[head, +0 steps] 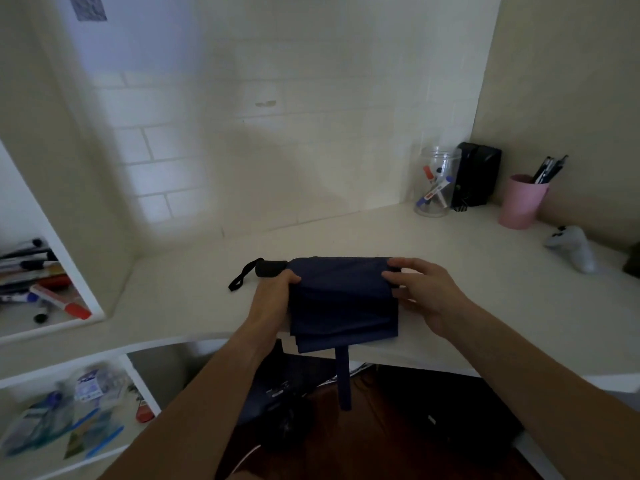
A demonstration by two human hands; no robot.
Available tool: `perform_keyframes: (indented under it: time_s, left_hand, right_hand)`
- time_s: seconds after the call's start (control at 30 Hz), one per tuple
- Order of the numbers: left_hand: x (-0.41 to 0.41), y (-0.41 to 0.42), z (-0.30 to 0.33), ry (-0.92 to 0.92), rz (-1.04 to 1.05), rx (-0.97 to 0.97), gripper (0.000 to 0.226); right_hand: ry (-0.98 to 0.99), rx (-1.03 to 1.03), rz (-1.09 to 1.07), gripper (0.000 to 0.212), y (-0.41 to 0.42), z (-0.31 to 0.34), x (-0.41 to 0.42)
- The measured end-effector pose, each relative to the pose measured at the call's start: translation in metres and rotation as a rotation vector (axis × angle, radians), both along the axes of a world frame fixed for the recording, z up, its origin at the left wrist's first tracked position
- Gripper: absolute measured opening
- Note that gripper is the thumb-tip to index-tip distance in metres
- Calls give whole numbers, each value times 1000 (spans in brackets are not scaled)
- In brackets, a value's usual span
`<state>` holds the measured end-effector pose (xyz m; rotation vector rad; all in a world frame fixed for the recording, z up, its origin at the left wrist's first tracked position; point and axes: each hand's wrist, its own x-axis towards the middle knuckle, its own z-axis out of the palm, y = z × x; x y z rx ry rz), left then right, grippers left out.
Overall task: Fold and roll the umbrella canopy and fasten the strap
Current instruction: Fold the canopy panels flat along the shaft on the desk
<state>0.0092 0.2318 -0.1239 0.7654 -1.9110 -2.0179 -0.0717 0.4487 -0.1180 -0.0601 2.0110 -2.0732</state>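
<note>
1. The white desk (180, 299) lies bare between the umbrella's black handle (270, 268) and the left wall, giving open passage there
2. Behind the navy canopy (343, 299) the surface runs clear to the tiled wall
3. The far right corner is crowded: clear marker jar (434, 183), black box (479, 173), pink pen cup (521, 202)
4. A grey game controller (571, 247) blocks the right edge
5. The wrist loop (242, 277) trails left of the handle
</note>
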Motion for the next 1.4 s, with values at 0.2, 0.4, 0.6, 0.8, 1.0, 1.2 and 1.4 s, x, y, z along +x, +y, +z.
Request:
perform_keyframes:
  time_s: [0.2,0.4,0.6,0.8,1.0,1.2,1.4]
  left_hand:
    - [9,2,0,5,-45,13,10]
    - [-2,-2,-3,-42,-12,-76,20]
    - [9,-11,-3,-29,-123,-48,20]
    - [14,-18,-7,-4,-285,-258,26]
    - [23,-30,-9,-45,-485,-427,23]
    - [26,-35,-14,-62,-537,-596,36]
    - [23,-43,-23,-19,-539,-749,49]
  right_hand:
    - [99,-118,46,19,7,-6,10]
    - [246,12,62,22,5,-14,16]
    - [249,58,196,28,14,-26,22]
    - [339,135,261,27,20,-29,23]
    - [450,329,401,30,29,-32,25]
    - [477,333,364,34,29,-35,20]
    - [438,387,390,32,29,-31,15]
